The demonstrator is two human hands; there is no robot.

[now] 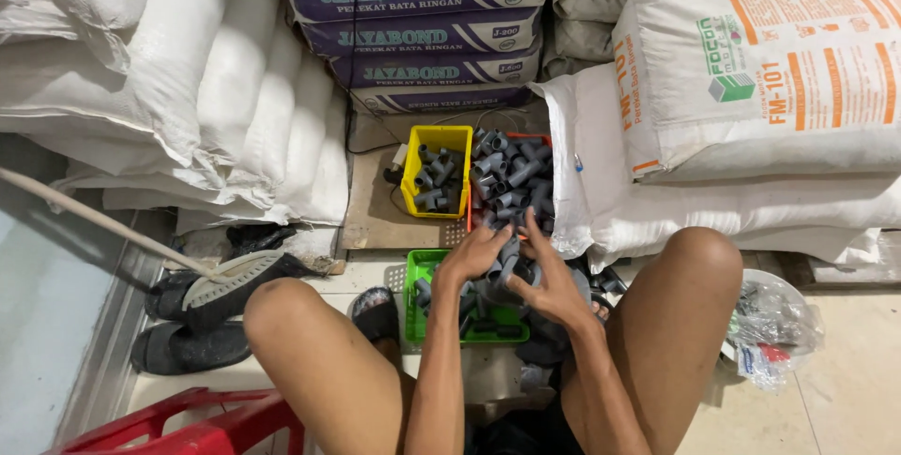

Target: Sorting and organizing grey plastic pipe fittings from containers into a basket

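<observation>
My left hand (474,253) and my right hand (549,277) meet over a green basket (419,322) on the floor between my knees. Both hands curl around grey pipe fittings (511,263) held above that basket. More grey fittings lie inside the green basket. Beyond it stands a yellow basket (410,174) with several grey fittings, and to its right an orange-red basket (468,220) is heaped with grey pipe fittings (511,178). Which single piece each hand grips is hard to tell.
Stacked white sacks (188,89) rise at the left, purple-and-white bags (422,33) at the back, printed sacks (751,89) at the right. Black sandals (188,342) and a broom (230,277) lie left, a red stool (206,422) below, a plastic bag (774,324) by my right knee.
</observation>
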